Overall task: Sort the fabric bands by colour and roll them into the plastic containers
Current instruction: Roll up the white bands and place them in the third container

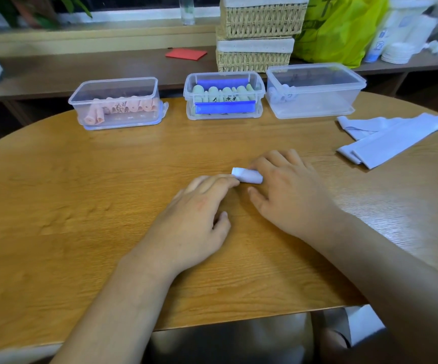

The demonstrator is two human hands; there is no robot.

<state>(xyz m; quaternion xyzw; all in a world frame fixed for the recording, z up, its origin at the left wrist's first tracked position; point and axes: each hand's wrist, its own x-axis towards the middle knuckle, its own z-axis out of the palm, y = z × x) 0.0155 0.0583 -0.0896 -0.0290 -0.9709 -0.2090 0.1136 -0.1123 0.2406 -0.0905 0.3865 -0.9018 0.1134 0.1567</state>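
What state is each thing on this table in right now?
Left hand, fingertips touching the roll.
Right hand, fingers pressing on the roll.
Pale band roll, rolled up, under those fingers.
Unrolled pale bands, lying flat.
Left container, open, holds pink rolls.
Middle container, open, holds green rolls.
Right container, few pale rolls inside.

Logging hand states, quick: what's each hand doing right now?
Left hand: open, fingertips touching the pale rolled band.
Right hand: open, fingers pressing that band onto the table.
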